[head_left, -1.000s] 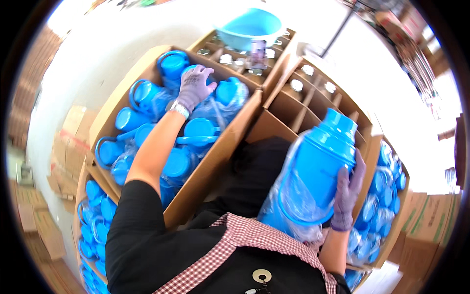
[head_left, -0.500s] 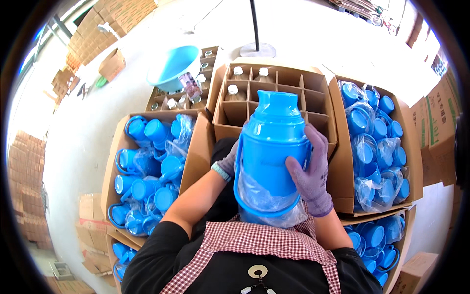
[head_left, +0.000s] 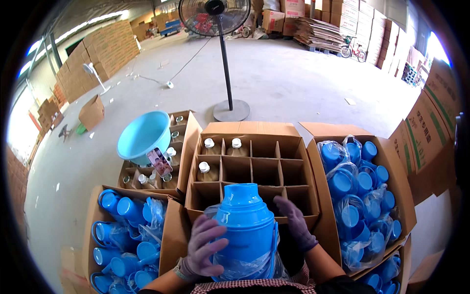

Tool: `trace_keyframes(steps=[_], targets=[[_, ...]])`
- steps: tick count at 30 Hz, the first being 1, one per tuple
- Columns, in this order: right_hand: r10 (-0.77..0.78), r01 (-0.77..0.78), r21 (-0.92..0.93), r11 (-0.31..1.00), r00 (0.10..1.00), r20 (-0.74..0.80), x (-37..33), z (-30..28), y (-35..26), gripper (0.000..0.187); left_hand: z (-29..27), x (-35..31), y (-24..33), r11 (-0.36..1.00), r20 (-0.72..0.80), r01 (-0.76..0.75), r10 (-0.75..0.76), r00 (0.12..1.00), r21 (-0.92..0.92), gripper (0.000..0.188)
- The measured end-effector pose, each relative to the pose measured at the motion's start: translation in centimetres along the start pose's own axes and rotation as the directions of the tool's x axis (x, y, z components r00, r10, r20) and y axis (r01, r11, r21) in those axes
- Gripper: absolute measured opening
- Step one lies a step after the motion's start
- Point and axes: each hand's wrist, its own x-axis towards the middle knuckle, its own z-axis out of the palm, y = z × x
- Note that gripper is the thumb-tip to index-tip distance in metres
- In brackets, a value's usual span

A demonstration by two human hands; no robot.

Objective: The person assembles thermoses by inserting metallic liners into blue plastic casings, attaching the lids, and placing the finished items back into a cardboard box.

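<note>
A blue plastic thermos jug (head_left: 245, 220) with a spout stands upright close in front of me, a clear plastic bag (head_left: 245, 264) around its lower part. My left hand (head_left: 203, 247), in a purple-grey work glove, is open with fingers spread at the jug's left side; whether it touches the jug I cannot tell. On the right, my right hand (head_left: 296, 225), gloved alike, is open and apart from the jug. Just beyond is a divided cardboard box (head_left: 259, 128), with 3 white-capped bottles (head_left: 208, 171) in its left-hand compartments.
Boxes of blue jugs stand at left (head_left: 171, 245) and right (head_left: 399, 215). Back left, a light-blue basin (head_left: 142, 132) and a phone (head_left: 160, 161) rest over another bottle box (head_left: 188, 157). A standing fan (head_left: 227, 73) rises ahead; stacked cartons (head_left: 105, 51) line the back.
Both hands have let go of the jug and moved apart. My view has tilted up, so the fan and far floor now show and the jug sits lower.
</note>
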Motion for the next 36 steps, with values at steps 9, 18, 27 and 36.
trace_keyframes(steps=[9, 18, 27, 36], targets=[[-0.188, 0.179, 0.129, 0.975, 0.98, 0.069, 2.8, 6.3, -5.5, 0.068, 0.2, -3.3, -10.5, 0.281, 0.619, 0.851, -0.59, 0.518, -0.444, 0.076], [0.059, -0.024, -0.17, 0.985, 0.978, 0.201, -5.7, 5.1, -3.1, 0.066, -0.2, -8.9, -21.0, 0.195, 0.881, 0.938, -0.33, 0.338, -0.287, 0.038], [-0.269, 0.323, -0.409, 0.853, 0.945, 0.186, -2.0, 5.2, -10.7, 0.06, 0.7, -1.4, -10.7, 0.3, 0.449, 0.738, -0.637, 0.626, -0.604, 0.072], [0.057, -0.017, -0.317, 0.948, 0.992, 0.115, -0.1, 1.4, -2.8, 0.075, -0.8, -1.2, -0.4, 0.785, 0.178, 0.492, -0.46, 0.87, -0.376, 0.07]])
